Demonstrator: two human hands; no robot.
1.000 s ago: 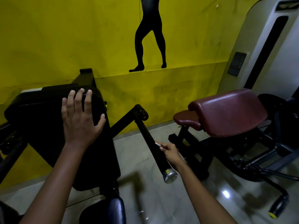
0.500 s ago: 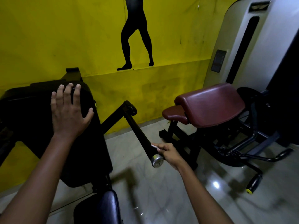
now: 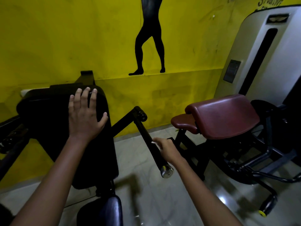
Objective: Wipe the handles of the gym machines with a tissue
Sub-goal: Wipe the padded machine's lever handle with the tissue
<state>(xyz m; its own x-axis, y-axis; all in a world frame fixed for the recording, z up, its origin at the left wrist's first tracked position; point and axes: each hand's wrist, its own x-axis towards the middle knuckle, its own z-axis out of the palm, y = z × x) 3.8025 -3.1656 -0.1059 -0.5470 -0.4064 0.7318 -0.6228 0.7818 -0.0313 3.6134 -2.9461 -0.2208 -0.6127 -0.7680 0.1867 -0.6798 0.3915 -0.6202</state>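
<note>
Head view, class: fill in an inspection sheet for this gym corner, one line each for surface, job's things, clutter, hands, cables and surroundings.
Surface: glossy tiled floor, light glare on it.
Job's things: black handle bar with metal end cap; white tissue against the bar.
Clutter: nothing seen.
Hands: left hand flat on black pad; right hand grips the tissue on the bar.
Cables: nothing seen.
Surroundings: yellow wall with black silhouette; maroon padded bench; white machine housing.

The right hand (image 3: pixel 166 149) is motion-blurred, hiding most of the tissue (image 3: pixel 153 142) it holds.
</note>
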